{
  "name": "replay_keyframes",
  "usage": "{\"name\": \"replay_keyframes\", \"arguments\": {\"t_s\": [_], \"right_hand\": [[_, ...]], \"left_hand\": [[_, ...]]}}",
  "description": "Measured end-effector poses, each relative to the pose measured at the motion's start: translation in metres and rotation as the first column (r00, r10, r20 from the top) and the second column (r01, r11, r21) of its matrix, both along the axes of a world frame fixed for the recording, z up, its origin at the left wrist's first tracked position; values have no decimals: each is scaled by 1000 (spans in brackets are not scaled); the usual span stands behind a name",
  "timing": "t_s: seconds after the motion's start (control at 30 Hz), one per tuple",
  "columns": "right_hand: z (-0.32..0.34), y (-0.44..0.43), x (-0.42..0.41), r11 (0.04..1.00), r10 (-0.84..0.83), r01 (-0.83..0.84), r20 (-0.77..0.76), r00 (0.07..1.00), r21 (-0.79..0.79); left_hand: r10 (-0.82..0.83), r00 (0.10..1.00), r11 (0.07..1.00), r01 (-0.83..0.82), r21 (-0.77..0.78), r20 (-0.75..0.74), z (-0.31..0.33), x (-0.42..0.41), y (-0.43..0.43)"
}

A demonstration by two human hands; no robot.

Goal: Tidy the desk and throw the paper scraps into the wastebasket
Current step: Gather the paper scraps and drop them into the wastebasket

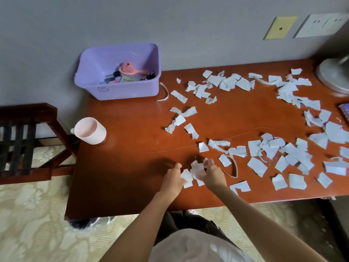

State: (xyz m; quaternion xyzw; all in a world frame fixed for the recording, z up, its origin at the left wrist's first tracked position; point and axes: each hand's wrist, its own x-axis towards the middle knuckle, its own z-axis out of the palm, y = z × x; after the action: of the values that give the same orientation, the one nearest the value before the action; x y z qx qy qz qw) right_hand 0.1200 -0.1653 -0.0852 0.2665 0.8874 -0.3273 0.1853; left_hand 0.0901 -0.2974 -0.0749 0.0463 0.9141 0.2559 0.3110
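Several torn white paper scraps lie scattered over the right and middle of the reddish-brown desk. Near the desk's front edge my left hand and my right hand meet over a small bunch of scraps. My left hand's fingers curl round one piece, and my right hand pinches the crumpled pieces from the other side. Under the desk's front left corner part of a dark wastebasket with a clear plastic liner shows.
A purple plastic bin holding a pink hairbrush and small items stands at the back left. A pale ribbed cup sits at the left edge. A grey round base is at the back right. A dark wooden chair stands left of the desk.
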Motion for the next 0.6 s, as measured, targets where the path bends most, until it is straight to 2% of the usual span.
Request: {"name": "replay_keyframes", "arguments": {"t_s": [0.1,0.2,0.33,0.43,0.6], "right_hand": [[-3,-1,-1,999,0,0,-16,1000,38],[-4,1,-3,998,-47,49,-60,997,29],[1,13,-6,988,-137,128,-114,984,-87],[5,28,-7,975,-215,204,-145,966,-86],[-1,27,1,995,-91,85,-112,990,-52]], "left_hand": [[-53,997,996,50,-73,-49,-3,9,9],[-20,991,998,11,-65,-134,-3,6,14],[141,981,989,-134,61,-134,-1,-11,18],[282,951,952,-262,159,-124,8,-24,19],[389,912,911,-360,200,-128,17,-36,15]]}}
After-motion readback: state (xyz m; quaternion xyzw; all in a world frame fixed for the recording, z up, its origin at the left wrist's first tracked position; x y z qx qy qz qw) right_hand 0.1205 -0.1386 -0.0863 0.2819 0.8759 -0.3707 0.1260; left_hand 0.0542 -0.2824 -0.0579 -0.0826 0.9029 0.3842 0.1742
